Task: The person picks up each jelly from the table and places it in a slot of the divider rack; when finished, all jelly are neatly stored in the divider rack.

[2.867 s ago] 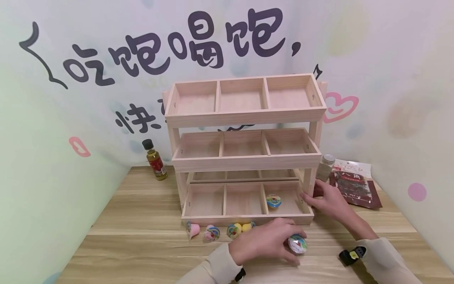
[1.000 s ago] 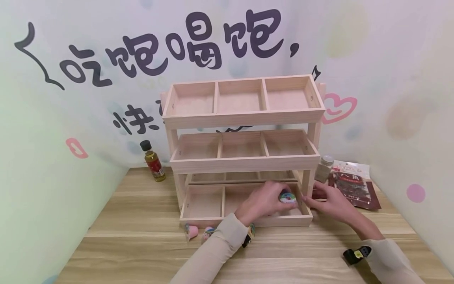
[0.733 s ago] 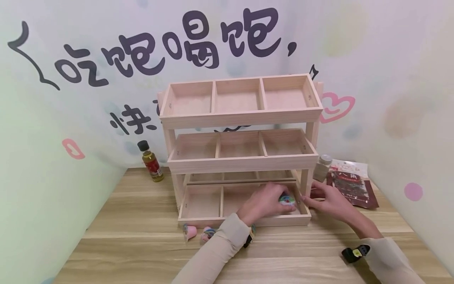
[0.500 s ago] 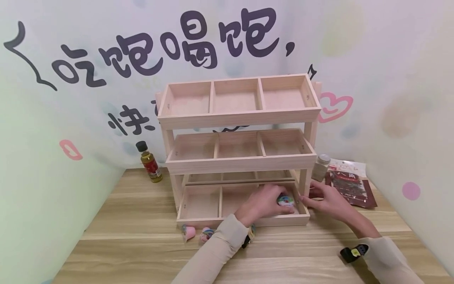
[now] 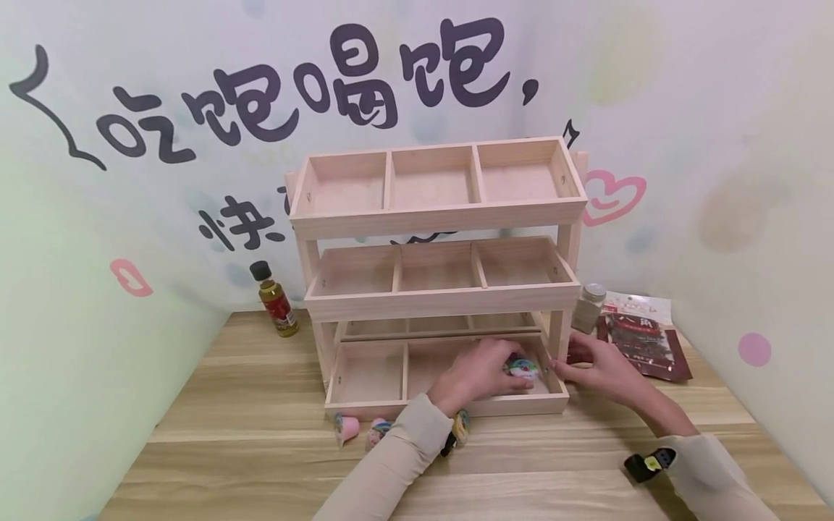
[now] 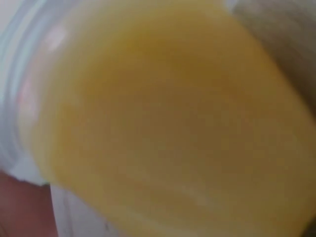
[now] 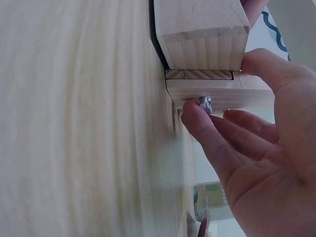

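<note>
My left hand reaches into the bottom tray of a three-tier wooden rack. Its thumb and fingers hold a jelly cup with a printed lid in the right compartment. Part of that compartment is hidden behind the hand. My right hand grips the rack at its lower right post. The right wrist view shows its thumb against the wood and a fingertip beside a metal bolt. A blurred yellow jelly cup fills the left wrist view.
Two pink jelly cups, one at the left and one by the sleeve, lie before the rack. A yellow-filled cup sits by my left wrist. An oil bottle stands left; a jar and spice packet are right.
My left hand has carried the jelly cup from the table in front into the bottom right compartment, covering the cup seen there before. My right hand keeps its place on the post.
</note>
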A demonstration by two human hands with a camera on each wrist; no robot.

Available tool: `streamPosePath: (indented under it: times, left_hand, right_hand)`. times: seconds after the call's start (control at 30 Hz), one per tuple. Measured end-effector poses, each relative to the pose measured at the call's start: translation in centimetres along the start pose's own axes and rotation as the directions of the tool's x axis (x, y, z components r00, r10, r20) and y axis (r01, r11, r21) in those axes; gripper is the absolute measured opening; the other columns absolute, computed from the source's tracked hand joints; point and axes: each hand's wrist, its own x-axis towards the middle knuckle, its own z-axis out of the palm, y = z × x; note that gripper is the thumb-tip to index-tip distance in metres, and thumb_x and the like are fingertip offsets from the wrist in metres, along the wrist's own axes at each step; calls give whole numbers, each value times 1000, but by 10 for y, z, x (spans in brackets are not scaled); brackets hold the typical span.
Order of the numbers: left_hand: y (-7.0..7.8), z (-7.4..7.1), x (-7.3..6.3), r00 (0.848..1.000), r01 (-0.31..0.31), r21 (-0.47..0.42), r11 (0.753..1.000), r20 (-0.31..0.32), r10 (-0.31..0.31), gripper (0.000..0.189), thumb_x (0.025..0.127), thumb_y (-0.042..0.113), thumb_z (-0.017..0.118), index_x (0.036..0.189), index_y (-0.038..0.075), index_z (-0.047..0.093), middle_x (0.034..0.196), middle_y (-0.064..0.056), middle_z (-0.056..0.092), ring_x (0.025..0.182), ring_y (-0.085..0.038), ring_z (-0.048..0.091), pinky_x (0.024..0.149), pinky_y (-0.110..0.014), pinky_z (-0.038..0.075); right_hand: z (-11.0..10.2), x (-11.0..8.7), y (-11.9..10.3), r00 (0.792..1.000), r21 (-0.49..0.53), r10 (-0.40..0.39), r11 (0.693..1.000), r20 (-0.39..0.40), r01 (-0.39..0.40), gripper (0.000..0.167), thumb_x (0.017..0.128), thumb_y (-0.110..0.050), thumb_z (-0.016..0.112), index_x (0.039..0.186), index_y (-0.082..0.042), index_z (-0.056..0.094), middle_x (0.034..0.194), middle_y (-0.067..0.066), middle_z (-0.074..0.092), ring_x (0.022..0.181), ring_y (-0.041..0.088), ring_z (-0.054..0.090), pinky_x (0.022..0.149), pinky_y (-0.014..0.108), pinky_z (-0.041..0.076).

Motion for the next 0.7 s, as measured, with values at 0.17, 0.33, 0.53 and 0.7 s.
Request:
streamPosePath:
  times: [0.17,0.33,0.53,0.7]
  left_hand:
    - [0,-1,0,1000,-1,-2,1000,7,1,39,93,51,85,123,28,76,103,15,70,85,0,57,67,-18,45]
    - [0,0,0,1000,-10,-4,1000,1,10,38,93,51,84,123,28,76,105,15,72,87,-1,58,69,-18,46]
    - [-1,0,0,1000,-1,-18,1000,9,1,39,93,50,85,124,28,76,106,14,72,88,-1,58,71,-18,46]
    - [-1,-2,-1,1000,-8,-15,1000,21,9,43,92,49,86,127,27,74,111,14,72,93,-1,59,75,-17,47]
  right_hand:
    - [0,0,-3,1000,4,5,1000,0,-5,72,100,-39,79,158,-7,51,136,23,73,118,40,75,90,51,66]
    - [0,0,-4,1000,-2,7,1000,-2,-7,71,100,-39,79,158,-7,52,135,22,73,117,39,75,89,49,66]
    - [0,-1,-5,1000,3,14,1000,5,-14,71,100,-39,79,157,-7,52,136,22,73,118,39,75,89,49,66]
    - [0,-1,-5,1000,4,12,1000,4,-12,71,100,-39,79,157,-7,52,136,23,73,118,39,75,89,49,66]
